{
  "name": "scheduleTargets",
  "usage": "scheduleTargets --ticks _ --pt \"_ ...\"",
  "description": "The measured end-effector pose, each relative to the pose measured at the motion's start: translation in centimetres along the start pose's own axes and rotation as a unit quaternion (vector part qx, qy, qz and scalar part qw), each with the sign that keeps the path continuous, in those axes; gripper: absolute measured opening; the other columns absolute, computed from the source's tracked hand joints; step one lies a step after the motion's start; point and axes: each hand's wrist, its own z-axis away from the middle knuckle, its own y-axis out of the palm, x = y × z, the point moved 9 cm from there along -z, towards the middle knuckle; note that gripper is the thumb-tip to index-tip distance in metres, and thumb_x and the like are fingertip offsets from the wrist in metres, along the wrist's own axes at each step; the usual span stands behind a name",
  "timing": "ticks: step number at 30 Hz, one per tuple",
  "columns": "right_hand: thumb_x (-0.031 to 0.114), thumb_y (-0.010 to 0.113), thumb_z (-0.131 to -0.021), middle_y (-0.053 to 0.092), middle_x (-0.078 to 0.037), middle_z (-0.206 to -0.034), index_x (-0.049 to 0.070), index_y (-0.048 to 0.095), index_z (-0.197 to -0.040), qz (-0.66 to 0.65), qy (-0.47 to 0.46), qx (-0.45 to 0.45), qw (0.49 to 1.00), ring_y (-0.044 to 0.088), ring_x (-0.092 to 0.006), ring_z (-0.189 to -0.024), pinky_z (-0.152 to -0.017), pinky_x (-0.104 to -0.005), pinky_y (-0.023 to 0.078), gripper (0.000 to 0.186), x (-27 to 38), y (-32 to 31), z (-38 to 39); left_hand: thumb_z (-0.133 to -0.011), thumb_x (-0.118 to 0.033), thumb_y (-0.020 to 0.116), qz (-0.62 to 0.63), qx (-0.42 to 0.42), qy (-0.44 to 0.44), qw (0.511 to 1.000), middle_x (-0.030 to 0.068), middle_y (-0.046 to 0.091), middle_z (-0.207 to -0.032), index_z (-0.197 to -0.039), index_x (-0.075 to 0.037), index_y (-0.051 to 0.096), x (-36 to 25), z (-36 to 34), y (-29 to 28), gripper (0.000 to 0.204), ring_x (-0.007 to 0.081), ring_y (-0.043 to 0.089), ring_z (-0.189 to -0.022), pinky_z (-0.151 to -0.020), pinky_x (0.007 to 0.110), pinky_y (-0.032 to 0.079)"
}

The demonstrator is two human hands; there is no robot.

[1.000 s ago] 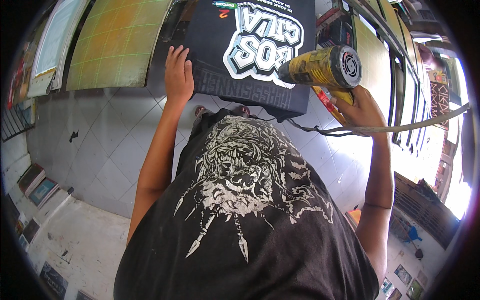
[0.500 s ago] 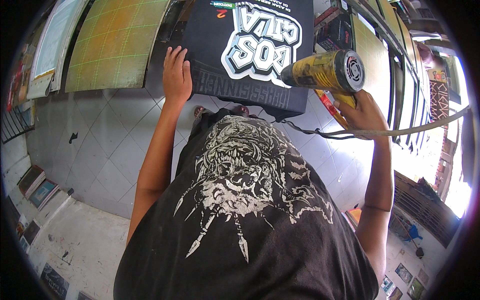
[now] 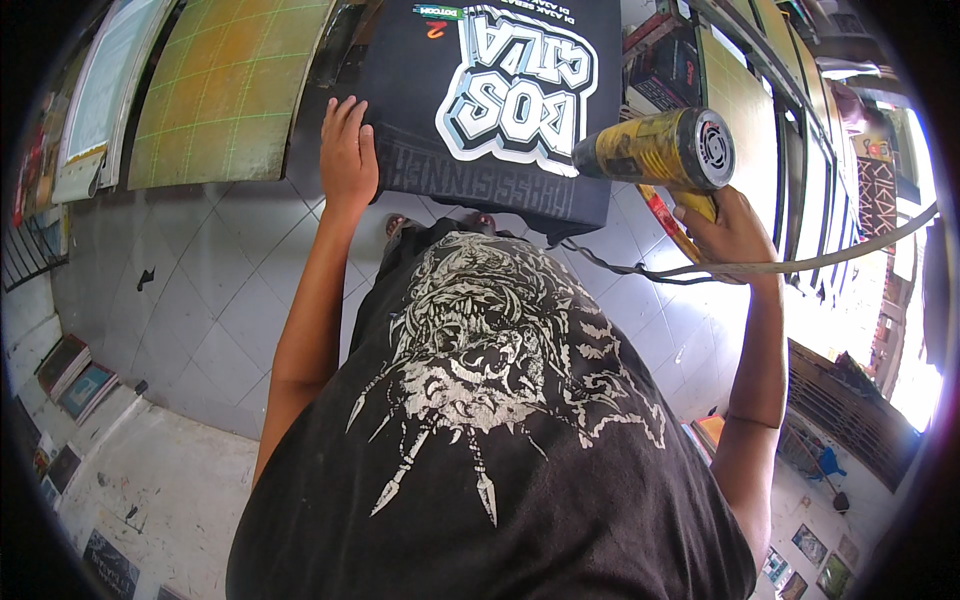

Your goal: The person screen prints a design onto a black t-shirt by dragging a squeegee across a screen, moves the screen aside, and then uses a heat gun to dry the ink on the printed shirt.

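Observation:
A black garment (image 3: 420,80) with a large white printed design lies flat on a board ahead of me. My left hand (image 3: 347,152) rests palm down on its near left corner, fingers together. My right hand (image 3: 728,232) grips the handle of a yellow heat gun (image 3: 655,150), whose nozzle points left over the lower right part of the white print. The gun's cable (image 3: 800,262) trails off to the right. My own black shirt with a grey graphic (image 3: 480,400) fills the lower half of the view.
A yellow-green gridded mat (image 3: 225,90) lies to the left of the garment. Framed screens (image 3: 760,110) lean in a row on the right. Grey floor tiles (image 3: 180,300) spread below, with small framed items (image 3: 75,370) at the lower left.
The heat gun has shifted slightly over the print. My left hand stays pressed on the garment's corner.

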Motion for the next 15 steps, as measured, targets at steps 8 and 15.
scheduleTargets --ticks 8,15 --pt "0.024 0.064 -0.086 0.066 -0.021 -0.117 0.0 0.058 -0.126 0.004 0.025 0.009 1.0 0.063 -0.0308 -0.109 -0.099 -0.0414 0.044 0.047 -0.4 -0.3 -0.3 -0.102 -0.02 0.038 -0.002 -0.001 -0.005 1.0 0.0157 0.05 -0.141 -0.131 -0.001 0.054 0.1 0.0 0.1 0.038 0.0361 0.034 -0.14 -0.114 0.044 0.028" --pt "0.026 0.065 -0.085 0.064 -0.021 -0.12 0.002 0.058 -0.128 -0.001 0.021 0.019 1.0 0.062 -0.0307 -0.112 -0.102 -0.0412 0.043 0.049 -1.3 -0.5 -0.9 -0.103 -0.023 0.039 0.0 -0.001 -0.009 1.0 0.0142 0.048 -0.143 -0.133 -0.003 0.053 0.7 0.2 0.3 0.039 0.0351 0.032 -0.141 -0.115 0.044 0.026"
